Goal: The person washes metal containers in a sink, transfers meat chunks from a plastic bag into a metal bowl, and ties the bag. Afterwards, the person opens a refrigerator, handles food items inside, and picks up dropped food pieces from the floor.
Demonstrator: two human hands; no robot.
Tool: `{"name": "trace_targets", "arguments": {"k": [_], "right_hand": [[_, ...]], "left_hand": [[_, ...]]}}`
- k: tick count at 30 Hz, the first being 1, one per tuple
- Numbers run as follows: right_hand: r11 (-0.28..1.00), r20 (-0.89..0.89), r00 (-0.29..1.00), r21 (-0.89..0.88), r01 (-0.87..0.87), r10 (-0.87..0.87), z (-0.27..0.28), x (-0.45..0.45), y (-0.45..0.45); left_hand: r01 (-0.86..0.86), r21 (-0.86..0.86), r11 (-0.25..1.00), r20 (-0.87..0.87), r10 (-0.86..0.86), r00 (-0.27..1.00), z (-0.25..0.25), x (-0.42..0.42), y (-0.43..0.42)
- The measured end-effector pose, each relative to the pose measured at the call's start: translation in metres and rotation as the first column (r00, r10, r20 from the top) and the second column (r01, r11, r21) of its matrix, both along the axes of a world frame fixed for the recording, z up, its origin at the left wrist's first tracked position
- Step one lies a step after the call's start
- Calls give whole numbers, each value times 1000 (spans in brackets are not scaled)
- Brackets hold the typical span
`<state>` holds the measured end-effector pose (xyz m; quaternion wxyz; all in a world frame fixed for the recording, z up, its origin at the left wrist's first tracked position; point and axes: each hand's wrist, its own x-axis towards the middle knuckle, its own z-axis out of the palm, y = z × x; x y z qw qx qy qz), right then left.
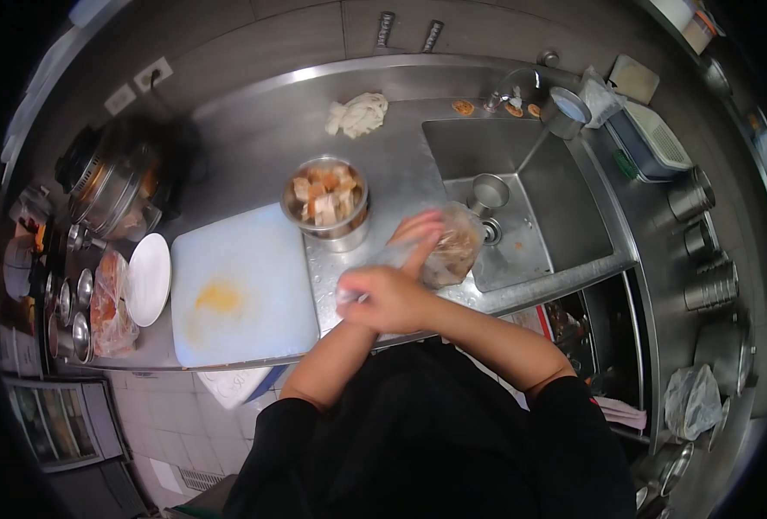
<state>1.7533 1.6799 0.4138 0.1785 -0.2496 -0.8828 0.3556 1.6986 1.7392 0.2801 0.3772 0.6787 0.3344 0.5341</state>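
Observation:
My forearms cross over the counter's front part. My left hand (418, 238) reaches to the right with fingers stretched out, slightly blurred, against a clear plastic bag (454, 253) with brownish food inside. The bag is by the sink's near left corner. My right hand (388, 298) is a closed fist above my left wrist; a whitish bit of plastic shows in it, seemingly the gathered end of the bag. Behind my hands stands a steel pot (342, 235) heaped with cut chunks of browned food (324, 192).
A stained white cutting board (245, 324) lies left of the pot, beside a white plate (150, 278) and a bagged orange item (113, 303). A crumpled cloth (357, 115) lies behind. The sink (565, 216) at right holds a steel cup (488, 194).

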Motion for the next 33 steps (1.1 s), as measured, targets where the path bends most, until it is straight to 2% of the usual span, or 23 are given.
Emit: {"name": "trace_targets", "arguments": {"k": [1,2,3,4,5,6,7,8,9,11,12,14,17,18,20,21,22,23,25,28,30,31,33], "right_hand": [[983,-190,981,-181,14,-49,12,13,3],[936,-359,925,-352,-9,-126,25,27,5],[890,-420,878,-456,16,-231,38,40,4],[832,-465,818,-554,28,-337,47,54,4],[755,-560,697,-654,-41,-447,49,68,8],[670,-615,555,-730,-132,-560,50,82,12],[621,-622,466,-763,-180,-629,48,95,20],[570,-615,372,-787,-236,-695,41,109,30],[567,-616,366,-787,-244,-698,27,128,42],[365,-506,192,-792,-490,-841,-17,165,70],[361,-506,198,-791,-493,-840,-43,180,79],[250,-341,107,-836,-488,-934,-95,204,90],[158,-223,129,-909,-386,-966,-145,225,83],[148,-217,135,-907,-393,-967,-144,230,74],[219,-257,229,-959,-177,-939,-132,237,51],[211,-254,242,-959,-189,-936,-138,245,43],[331,-253,540,-942,51,-803,-143,258,34],[502,-147,781,-833,233,-606,-149,269,26],[527,-131,911,-844,104,-390,-134,257,3],[485,-315,922,-857,-176,-223,-152,223,-11],[437,-395,907,-848,-300,-145,-144,192,-6],[432,-405,909,-840,-327,-99,-136,177,0],[776,-545,831,-572,-266,-116,-159,141,13]], "left_hand": [[6,-1,1000,-1,-6,1000,3,0,-2],[-26,109,994,-117,39,992,10,-1,-5],[-45,222,974,-224,96,970,14,-2,-6],[-2,107,994,-171,21,985,12,-3,1],[-2,111,994,-171,21,985,9,-3,-1],[-78,125,989,-362,118,925,29,-4,-12],[-149,151,977,-537,208,818,40,-4,-19],[-145,149,978,-586,205,784,37,-6,-19],[-144,146,979,-594,202,778,32,-6,-21],[-145,76,987,-646,160,747,24,-5,-25],[-152,76,985,-647,165,745,23,-4,-26],[-166,181,969,-616,243,749,20,1,-30],[-250,225,942,-575,335,746,16,7,-30],[-256,220,941,-582,337,740,22,9,-29],[-319,183,930,-705,350,617,39,11,-26],[-332,180,926,-713,356,605,39,9,-18],[-333,129,934,-718,319,618,38,6,-8],[-334,76,939,-720,284,633,37,7,-1],[-352,99,931,-716,313,624,46,15,8],[-304,162,939,-653,333,681,65,33,19],[-357,-31,934,-536,286,795,97,48,21],[-358,-21,933,-537,291,791,116,54,16],[-223,-87,971,-354,180,918,157,61,0]]}}
